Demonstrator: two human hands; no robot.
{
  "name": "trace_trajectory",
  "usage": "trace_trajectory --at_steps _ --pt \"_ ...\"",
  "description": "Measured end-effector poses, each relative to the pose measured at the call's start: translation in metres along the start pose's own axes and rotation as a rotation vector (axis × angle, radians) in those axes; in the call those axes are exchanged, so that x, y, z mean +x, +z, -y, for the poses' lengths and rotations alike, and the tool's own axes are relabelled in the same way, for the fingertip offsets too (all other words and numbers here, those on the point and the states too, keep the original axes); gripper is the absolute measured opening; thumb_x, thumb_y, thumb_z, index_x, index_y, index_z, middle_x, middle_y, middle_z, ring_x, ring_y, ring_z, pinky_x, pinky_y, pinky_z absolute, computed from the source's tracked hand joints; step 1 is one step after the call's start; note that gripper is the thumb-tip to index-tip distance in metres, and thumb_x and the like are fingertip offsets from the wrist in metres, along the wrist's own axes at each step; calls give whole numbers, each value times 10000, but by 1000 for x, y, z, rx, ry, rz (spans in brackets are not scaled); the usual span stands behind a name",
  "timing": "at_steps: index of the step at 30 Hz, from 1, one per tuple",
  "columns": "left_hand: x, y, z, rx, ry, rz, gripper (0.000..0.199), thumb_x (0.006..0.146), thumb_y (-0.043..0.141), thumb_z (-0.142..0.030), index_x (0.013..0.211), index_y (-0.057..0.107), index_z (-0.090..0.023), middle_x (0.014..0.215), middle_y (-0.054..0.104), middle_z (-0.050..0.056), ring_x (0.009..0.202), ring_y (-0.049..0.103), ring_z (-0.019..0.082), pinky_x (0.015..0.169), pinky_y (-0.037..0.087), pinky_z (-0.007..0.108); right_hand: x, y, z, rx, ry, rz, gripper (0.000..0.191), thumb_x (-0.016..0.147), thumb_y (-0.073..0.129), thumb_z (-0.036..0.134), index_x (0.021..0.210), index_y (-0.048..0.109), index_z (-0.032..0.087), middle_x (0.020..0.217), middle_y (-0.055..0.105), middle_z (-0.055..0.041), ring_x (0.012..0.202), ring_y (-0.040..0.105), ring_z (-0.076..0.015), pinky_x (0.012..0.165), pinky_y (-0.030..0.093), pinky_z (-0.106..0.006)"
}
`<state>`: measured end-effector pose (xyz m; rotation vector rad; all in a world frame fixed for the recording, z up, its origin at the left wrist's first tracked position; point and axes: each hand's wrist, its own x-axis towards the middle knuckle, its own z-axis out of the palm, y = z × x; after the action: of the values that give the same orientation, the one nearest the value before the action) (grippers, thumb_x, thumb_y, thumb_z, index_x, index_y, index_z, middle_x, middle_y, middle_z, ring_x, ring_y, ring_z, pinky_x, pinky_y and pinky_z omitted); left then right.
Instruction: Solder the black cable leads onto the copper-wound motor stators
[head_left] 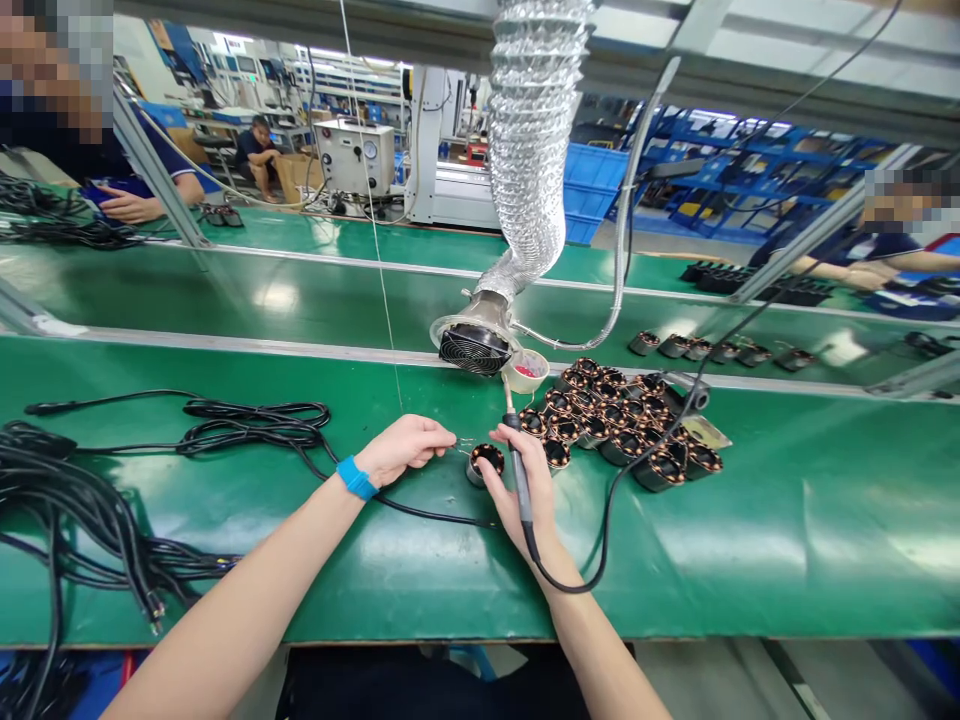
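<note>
In the head view a small stator [486, 464], a dark ring with copper windings, stands on the green bench. My left hand [409, 443], with a blue band at the wrist, is closed in a pinch left of it. Thin wire leads [465, 442] stick out from those fingertips towards the stator. My right hand [531, 475] holds a soldering iron [519, 478], its tip pointing up and away from me. The thumb of that hand reaches to the stator's right side. A thin hanging strand [384, 280] comes down behind my left hand.
Right of my hands sit several more stators [615, 415]. A fume duct [536, 130] with a fan [475, 348] hangs ahead, near a small bowl [527, 370]. Black cables [97, 490] lie at left. The iron's cord [611, 500] loops at right. Co-workers sit across the bench.
</note>
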<state>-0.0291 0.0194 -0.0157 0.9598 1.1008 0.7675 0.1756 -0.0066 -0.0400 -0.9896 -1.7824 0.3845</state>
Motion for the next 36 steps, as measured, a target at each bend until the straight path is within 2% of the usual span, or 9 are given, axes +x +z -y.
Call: trace_trajectory --at_steps 3,8,12,17,24,28,33,36 --pt "0 3 2 13 4 1 344 714 758 -410 690 572 -122 587 461 -53 413 212 6 419 60 239 7 5 5 45 -17 -4 414 908 604 134 1292 519 263 1104 590 -58 994 646 -165 964 530 -365" --pt "-3 8 2 20 4 12 349 733 748 -443 721 565 -146 543 293 -104 441 165 33 433 59 249 15 14 10 66 -28 31 400 917 539 79 1265 537 276 1098 537 -49 852 651 -119 879 561 -316" --pt "-6 14 1 79 37 -27 382 771 693 -500 683 530 -166 526 286 -100 446 162 49 430 67 253 14 17 11 107 -8 53 381 919 529 79 1246 547 274 1084 490 -42 777 632 -98 819 572 -292" --pt "-7 14 -2 205 94 -57 428 783 656 -551 660 568 -151 535 349 -78 468 212 55 440 120 234 11 16 12 134 57 40 362 913 537 90 1222 550 279 1067 480 -33 753 631 -98 755 572 -277" --pt "-9 8 -8 193 87 -78 353 651 772 -441 751 666 -119 566 479 -52 485 287 60 462 165 235 9 16 14 120 70 36 349 911 537 90 1208 548 272 1060 481 -29 747 622 -93 733 566 -265" --pt "-8 6 -6 130 49 -46 317 666 767 -405 751 656 -120 509 373 -85 457 206 50 455 97 248 10 15 13 82 66 12 320 911 549 112 1195 554 260 1039 527 -32 778 644 -112 733 569 -267" --pt "-6 3 -3 71 29 -5 288 690 758 -387 724 645 -125 503 319 -92 445 172 43 455 63 258 9 12 11 19 24 -58 310 924 566 151 1217 575 248 978 627 -33 860 666 -151 837 570 -325" --pt "-6 3 -4 60 16 -2 291 693 768 -389 705 629 -134 493 285 -101 439 154 40 454 55 259 -1 6 9 -22 7 -143 260 941 553 190 1188 620 232 972 687 -46 827 688 -161 789 585 -322"
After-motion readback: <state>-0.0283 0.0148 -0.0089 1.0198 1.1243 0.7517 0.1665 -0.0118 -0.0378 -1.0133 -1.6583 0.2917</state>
